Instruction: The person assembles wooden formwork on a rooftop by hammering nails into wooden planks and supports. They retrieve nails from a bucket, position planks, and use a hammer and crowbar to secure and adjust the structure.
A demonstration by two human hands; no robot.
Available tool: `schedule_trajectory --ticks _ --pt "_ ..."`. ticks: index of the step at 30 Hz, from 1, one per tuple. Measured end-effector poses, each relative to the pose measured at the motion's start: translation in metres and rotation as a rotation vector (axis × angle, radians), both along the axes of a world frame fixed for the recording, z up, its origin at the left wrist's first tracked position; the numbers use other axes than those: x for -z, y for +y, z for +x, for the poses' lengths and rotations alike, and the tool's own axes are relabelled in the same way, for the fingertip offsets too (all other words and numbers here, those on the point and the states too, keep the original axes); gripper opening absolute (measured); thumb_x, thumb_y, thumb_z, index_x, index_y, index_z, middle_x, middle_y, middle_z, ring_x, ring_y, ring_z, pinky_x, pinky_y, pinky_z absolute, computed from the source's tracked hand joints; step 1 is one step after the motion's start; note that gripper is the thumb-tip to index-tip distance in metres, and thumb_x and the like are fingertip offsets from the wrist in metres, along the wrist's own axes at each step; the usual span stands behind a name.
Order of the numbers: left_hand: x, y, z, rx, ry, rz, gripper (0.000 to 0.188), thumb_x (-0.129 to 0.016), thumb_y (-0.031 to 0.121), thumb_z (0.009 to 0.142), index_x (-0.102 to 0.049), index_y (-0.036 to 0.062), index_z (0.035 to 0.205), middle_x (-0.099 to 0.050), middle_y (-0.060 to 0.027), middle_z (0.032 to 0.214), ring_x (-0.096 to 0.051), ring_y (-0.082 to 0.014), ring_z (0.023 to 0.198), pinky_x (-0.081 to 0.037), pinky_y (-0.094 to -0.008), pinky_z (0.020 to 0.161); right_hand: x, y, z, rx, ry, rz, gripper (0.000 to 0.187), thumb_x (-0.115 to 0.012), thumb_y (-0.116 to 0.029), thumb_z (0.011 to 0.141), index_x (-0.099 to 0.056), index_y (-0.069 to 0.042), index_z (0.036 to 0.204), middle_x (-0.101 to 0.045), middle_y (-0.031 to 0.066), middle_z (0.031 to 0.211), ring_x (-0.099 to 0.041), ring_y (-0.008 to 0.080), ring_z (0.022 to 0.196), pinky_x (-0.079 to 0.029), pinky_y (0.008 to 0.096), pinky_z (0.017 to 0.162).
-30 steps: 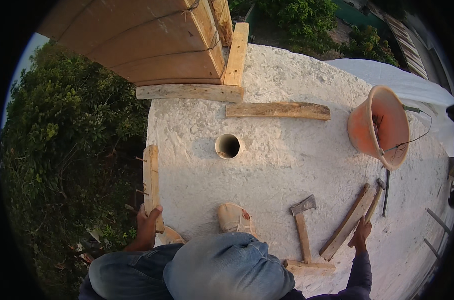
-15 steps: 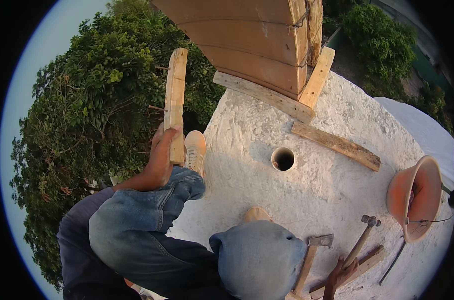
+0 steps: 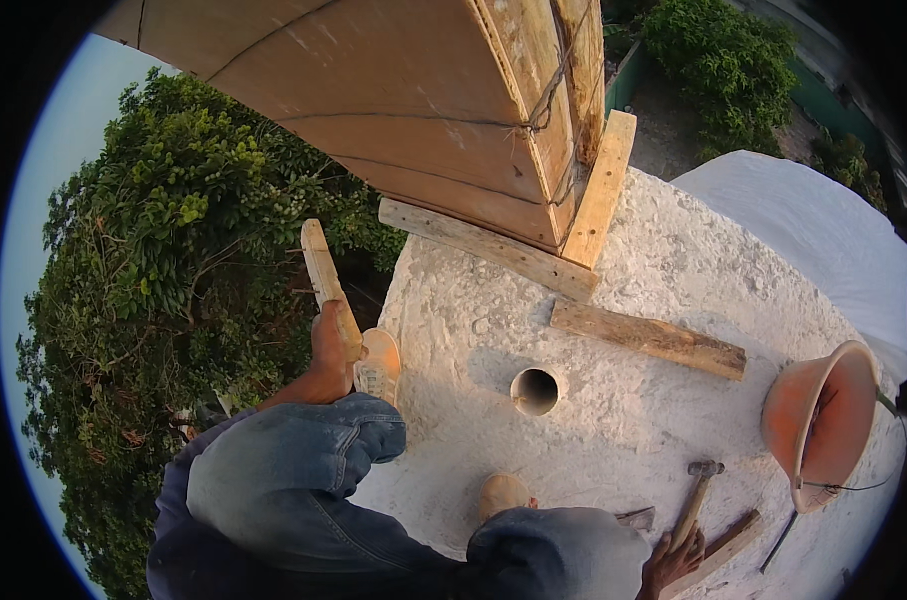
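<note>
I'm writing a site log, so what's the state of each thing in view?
Pale wooden strip: nails protruding, held in left hand
Wooden-handled metal hammer: held in right hand
Grey metal axe head: partly hidden
Round pale pipe: open, uncapped
Orange plastic bucket: uncovered, dark contents inside
Rough brown wooden plank: lying flat
Brown panelled formwork: standing, wire-bound

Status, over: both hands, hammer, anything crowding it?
Left hand gripping wooden plank near its lower end. Right hand on hammer handle. Board and axe head close by.

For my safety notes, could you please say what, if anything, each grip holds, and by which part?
Left grip: the board with nails, near its lower end. Right grip: the hammer, by its handle.
</note>
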State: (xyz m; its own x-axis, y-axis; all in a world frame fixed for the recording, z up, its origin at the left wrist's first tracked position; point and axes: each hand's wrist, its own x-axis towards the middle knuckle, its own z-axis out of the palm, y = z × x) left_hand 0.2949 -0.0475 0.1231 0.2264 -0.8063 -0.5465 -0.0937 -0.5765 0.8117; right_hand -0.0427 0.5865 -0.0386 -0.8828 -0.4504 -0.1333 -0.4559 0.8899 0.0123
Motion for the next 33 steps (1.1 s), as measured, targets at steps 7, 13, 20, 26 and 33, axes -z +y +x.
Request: schedule_trajectory --ticks 7,13,20,26,33 --pt "0.062 -0.078 0.04 0.007 -0.021 -0.055 0.038 -0.065 0.048 0.096 -0.051 0.0184 0.115 -0.053 -0.0021 0.081 -0.058 -0.0171 0.065 -0.049 -0.0393 0.052 0.031 0.03 -0.005 -0.094 0.098 -0.051 0.068 -0.056 -0.054 0.104 -0.052 -0.011 0.157 -0.052 0.0165 0.15 -0.047 0.0404 0.135 -0.032 0.0567 0.116" --pt "0.093 -0.169 0.073 0.174 0.116 -0.039 0.05 -0.058 0.049 0.107 -0.048 0.0166 0.144 -0.067 -0.0065 0.117 -0.066 -0.0184 0.09 -0.058 -0.041 0.077 -0.012 -0.019 0.011 0.007 -0.018 -0.105 0.063 -0.053 -0.042 0.106 -0.047 -0.005 0.158 -0.049 0.0227 0.153 -0.043 0.0449 0.137 -0.028 0.0568 0.118" --pt "0.127 -0.269 0.093 0.197 0.186 -0.038 0.055 -0.065 0.055 0.101 -0.053 0.0127 0.134 -0.055 -0.004 0.103 -0.059 -0.0196 0.088 -0.058 -0.0418 0.078 -0.041 -0.039 0.014 -0.03 -0.046 0.143 0.067 -0.053 -0.05 0.109 -0.043 -0.005 0.158 -0.052 0.023 0.152 -0.049 0.0414 0.138 -0.042 0.0551 0.115" --pt "0.173 -0.311 0.069 0.321 0.125 0.039 0.056 -0.066 0.047 0.104 -0.055 0.0056 0.14 -0.057 -0.0049 0.098 -0.06 -0.0224 0.082 -0.056 -0.0419 0.078 -0.072 -0.067 -0.003 0.05 -0.182 0.314 0.059 -0.054 -0.043 0.11 -0.046 -0.005 0.155 -0.058 0.0225 0.14 -0.053 0.037 0.127 -0.045 0.0476 0.106" --pt "0.233 -0.324 0.03 0.399 0.541 0.107 0.043 -0.062 0.041 0.107 -0.063 0.0051 0.13 -0.069 -0.0082 0.12 -0.069 -0.0231 0.097 -0.058 -0.0434 0.083 -0.101 -0.189 -0.013 0.176 -0.416 -0.256 0.052 -0.057 -0.035 0.109 -0.046 -0.009 0.152 -0.062 0.0174 0.127 -0.056 0.0279 0.109 -0.047 0.04 0.09"
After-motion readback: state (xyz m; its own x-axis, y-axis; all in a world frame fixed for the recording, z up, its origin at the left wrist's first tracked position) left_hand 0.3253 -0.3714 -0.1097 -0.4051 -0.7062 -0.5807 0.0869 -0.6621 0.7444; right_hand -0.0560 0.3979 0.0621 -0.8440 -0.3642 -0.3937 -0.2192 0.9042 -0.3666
